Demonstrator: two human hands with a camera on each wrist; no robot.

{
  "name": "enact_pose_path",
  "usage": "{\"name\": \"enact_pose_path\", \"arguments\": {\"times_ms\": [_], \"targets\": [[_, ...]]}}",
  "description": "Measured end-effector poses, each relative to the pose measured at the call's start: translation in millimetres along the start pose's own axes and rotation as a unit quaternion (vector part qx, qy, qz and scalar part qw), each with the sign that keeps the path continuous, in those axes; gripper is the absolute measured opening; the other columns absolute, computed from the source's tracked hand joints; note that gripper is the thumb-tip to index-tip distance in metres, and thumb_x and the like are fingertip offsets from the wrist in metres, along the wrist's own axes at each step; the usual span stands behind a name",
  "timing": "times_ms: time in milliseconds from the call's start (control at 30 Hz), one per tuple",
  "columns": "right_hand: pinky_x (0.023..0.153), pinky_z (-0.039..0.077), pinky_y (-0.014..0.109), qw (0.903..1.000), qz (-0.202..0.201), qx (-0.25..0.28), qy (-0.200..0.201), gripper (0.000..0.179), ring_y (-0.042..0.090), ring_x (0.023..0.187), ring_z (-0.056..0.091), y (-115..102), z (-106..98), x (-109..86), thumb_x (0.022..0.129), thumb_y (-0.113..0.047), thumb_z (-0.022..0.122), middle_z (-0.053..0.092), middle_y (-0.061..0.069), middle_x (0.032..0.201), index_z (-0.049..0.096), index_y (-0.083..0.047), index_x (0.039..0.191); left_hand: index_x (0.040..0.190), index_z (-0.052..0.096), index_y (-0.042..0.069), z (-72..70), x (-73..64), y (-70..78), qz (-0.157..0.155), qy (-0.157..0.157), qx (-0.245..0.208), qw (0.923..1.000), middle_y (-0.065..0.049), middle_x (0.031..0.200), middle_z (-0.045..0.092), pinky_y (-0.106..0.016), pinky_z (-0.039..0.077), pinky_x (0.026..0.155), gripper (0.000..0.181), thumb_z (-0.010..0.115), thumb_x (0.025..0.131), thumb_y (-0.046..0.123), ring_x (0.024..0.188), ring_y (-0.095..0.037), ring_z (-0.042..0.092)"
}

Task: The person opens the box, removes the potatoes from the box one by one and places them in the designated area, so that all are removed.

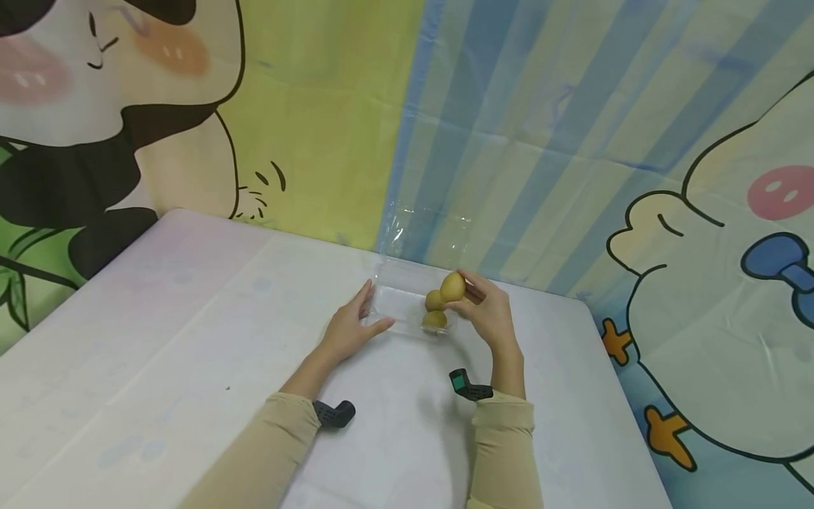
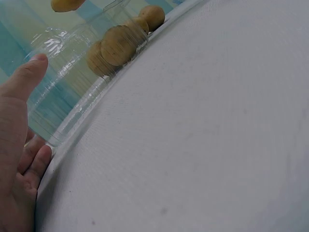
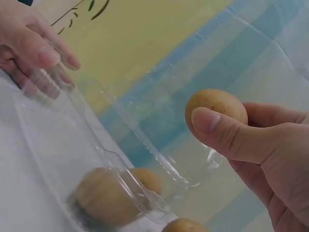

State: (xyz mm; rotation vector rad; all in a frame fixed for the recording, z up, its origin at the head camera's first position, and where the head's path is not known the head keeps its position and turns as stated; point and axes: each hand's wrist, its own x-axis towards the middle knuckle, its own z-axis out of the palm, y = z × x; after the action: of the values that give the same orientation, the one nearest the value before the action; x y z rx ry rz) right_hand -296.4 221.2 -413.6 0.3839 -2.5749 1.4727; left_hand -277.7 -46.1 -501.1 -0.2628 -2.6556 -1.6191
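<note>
A clear plastic box with its lid raised at the back stands on the table. My left hand holds its left end, the thumb along the near wall and the other fingers at the end wall. My right hand pinches a small tan potato between thumb and fingers, above the box's right end. More potatoes show through the wall at that end. Past the end wall, another potato appears in the left wrist view; in the head view my right hand hides that spot.
The white-covered table reaches back to a cartoon-printed curtain just behind the box. The raised lid overlaps the curtain in the head view. A dark wrist device sits on my right wrist, another on the left.
</note>
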Motion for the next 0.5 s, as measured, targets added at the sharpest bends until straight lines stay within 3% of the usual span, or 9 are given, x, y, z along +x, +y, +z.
{"name": "enact_pose_path", "arguments": {"times_ms": [500], "targets": [[0.093, 0.049, 0.016, 0.9969, 0.038, -0.014, 0.067, 0.07, 0.022, 0.124, 0.055, 19, -32, -12.3, 0.071, -0.018, 0.082, 0.051, 0.004, 0.14, 0.054, -0.022, 0.135, 0.154, 0.013, 0.023, -0.5, -0.8, 1.8, 0.002, -0.001, 0.001, 1.0, -0.004, 0.156, 0.03, -0.039, 0.037, 0.111, 0.103, 0.065, 0.076, 0.065, 0.132, -0.03, 0.046]]}}
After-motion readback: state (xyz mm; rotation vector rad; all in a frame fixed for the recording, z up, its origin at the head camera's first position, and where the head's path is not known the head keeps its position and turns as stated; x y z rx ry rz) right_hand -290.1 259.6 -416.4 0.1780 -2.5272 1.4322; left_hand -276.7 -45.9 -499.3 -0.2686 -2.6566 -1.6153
